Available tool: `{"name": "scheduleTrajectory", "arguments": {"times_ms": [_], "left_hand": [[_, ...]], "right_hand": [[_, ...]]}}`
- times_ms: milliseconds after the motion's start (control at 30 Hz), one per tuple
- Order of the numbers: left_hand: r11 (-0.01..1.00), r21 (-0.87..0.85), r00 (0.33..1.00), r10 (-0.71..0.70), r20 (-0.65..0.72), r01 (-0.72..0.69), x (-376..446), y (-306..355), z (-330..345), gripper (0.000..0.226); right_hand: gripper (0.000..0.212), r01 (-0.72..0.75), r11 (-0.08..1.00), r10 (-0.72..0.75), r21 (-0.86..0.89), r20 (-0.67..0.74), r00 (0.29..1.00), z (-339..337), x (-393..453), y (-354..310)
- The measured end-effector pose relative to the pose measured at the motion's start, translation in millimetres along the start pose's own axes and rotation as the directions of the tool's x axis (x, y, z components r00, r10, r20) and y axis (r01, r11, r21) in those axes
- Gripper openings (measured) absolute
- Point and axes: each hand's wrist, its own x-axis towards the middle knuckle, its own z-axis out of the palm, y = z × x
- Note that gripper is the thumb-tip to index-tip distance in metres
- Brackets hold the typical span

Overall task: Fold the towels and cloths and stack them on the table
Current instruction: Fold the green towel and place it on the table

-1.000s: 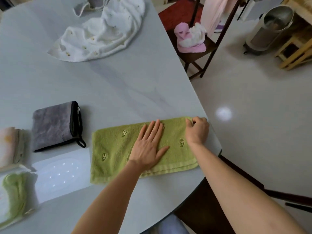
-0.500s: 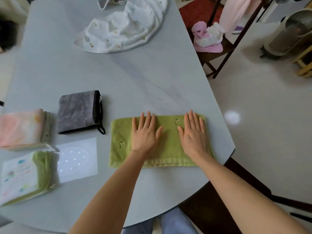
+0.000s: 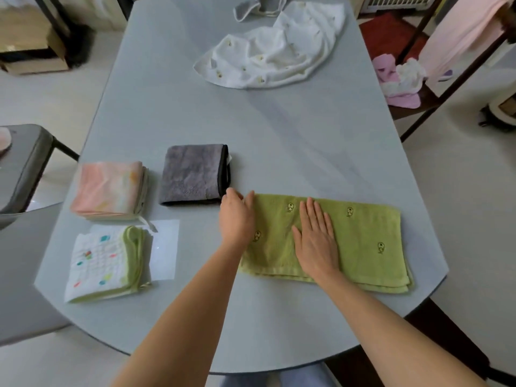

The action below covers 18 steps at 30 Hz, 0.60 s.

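A green towel [image 3: 360, 241], folded into a long strip, lies along the near edge of the grey table [image 3: 279, 141]. My left hand [image 3: 236, 219] is at the towel's left end, fingers curled over that edge and gripping it. My right hand [image 3: 317, 241] presses flat on the middle of the strip, fingers straight. Left of the towel sit three folded cloths: a grey one [image 3: 192, 174], a pink one [image 3: 109, 188] and a white-and-green one [image 3: 106, 261]. A crumpled white cloth [image 3: 273, 51] lies unfolded at the far end of the table.
A dark chair [image 3: 446, 88] at the right holds pink and white cloths [image 3: 399, 79], and a pink towel [image 3: 460, 32] hangs over its back. A grey chair [image 3: 25, 163] stands at the table's left. The green towel's right end lies near the table's rounded edge.
My left hand slid from flat on the towel's middle to its left end and curled on the edge. My right hand moved left to the middle. The view shifted left.
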Motion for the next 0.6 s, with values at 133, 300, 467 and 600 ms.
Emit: {"name": "scheduleTrajectory", "arguments": {"times_ms": [133,300,467,600], "left_hand": [[0.997,-0.04,0.997,-0.07,0.018,0.071,7,-4,6,0.045],[0.936,-0.333,0.993,-0.116,0.001,0.11,-4,-3,11,0.024],[0.937,-0.349,0.976,-0.049,-0.212,-0.029,-12,-5,6,0.02],[0.975,-0.209,0.986,0.045,-0.162,-0.078,-17,-20,15,0.024]], "right_hand": [[0.065,0.006,0.999,-0.006,-0.031,0.021,1.0,2,-1,-2],[0.064,-0.022,0.997,0.023,-0.075,0.013,1.0,4,-3,-3],[0.062,0.036,0.997,-0.035,-0.075,0.02,0.999,5,-1,-4],[0.063,0.057,0.997,-0.056,-0.046,0.022,0.998,7,0,-2]]}}
